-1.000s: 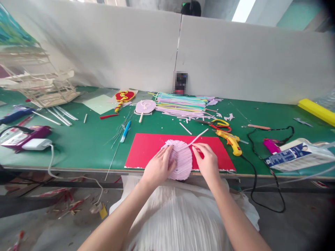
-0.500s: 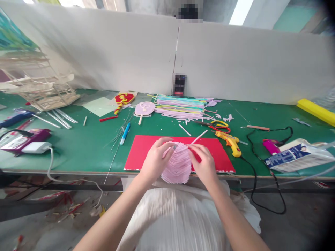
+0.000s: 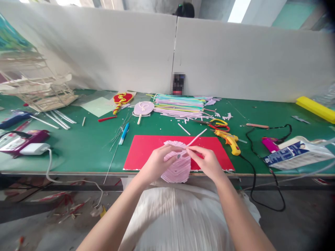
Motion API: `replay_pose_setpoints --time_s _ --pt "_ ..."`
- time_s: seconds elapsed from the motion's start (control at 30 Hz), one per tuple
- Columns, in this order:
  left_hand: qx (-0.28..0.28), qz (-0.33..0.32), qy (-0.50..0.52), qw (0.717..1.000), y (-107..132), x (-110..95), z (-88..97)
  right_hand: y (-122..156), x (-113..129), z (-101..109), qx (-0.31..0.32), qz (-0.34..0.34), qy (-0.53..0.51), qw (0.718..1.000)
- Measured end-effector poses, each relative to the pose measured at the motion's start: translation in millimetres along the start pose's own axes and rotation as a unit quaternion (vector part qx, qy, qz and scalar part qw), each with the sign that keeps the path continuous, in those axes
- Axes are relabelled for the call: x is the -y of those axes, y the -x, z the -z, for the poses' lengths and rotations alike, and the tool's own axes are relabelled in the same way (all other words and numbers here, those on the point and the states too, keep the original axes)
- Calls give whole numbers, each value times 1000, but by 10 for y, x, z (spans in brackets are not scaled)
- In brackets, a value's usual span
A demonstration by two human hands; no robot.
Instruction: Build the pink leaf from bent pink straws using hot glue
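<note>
We see a ribbed lilac disc (image 3: 178, 171) over the near edge of a red board (image 3: 142, 150), below the fingers of the left hand (image 3: 155, 162). These bend together near a strip (image 3: 198, 136); we cannot tell their grip. The right hand (image 3: 208, 162) pinches it, fingers closed, probably to steady it. Beyond those fingers lie scissors (image 3: 220, 124) and a glue gun (image 3: 230, 141), seemingly for easy reach.

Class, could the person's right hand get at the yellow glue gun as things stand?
Probably yes: the yellow glue gun lies just beyond the right hand, by the red board, with nothing standing between them. That hand seems to pinch a pale strip, though, so it may need to let go first.
</note>
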State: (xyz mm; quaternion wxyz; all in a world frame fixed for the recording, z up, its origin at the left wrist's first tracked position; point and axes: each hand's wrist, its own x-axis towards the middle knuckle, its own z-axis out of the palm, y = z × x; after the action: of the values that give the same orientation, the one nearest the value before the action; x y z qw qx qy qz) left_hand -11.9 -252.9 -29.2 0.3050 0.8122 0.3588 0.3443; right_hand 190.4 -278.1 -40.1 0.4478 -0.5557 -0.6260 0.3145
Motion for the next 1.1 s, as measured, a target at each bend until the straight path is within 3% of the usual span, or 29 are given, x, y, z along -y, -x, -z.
replay_pose_setpoints --time_s 0.03,0.1,0.17,0.23,0.33,0.53,0.8,1.1 --pt "-21 8 -13 1000 -5 20 9 0 -7 3 1 0 -2 1000" --pt "-73 35 -51 995 -18 87 16 -7 -32 1 -56 25 19 998" --pt "-105 61 -80 989 -20 159 7 -19 -77 -11 -129 78 98 984" --pt "-113 77 -104 985 -4 201 -18 -18 -137 -35 -144 128 178 965" --pt "-103 60 -158 980 42 206 -79 18 -224 -91 -108 166 247 949" --pt "-65 -56 -262 961 141 248 -218 97 -313 -151 -58 171 328 927" --pt "-10 -69 -281 957 254 307 -212 188 -314 -108 14 176 364 915" --pt "-13 -67 -290 955 279 335 -236 208 -344 -125 22 179 365 914"
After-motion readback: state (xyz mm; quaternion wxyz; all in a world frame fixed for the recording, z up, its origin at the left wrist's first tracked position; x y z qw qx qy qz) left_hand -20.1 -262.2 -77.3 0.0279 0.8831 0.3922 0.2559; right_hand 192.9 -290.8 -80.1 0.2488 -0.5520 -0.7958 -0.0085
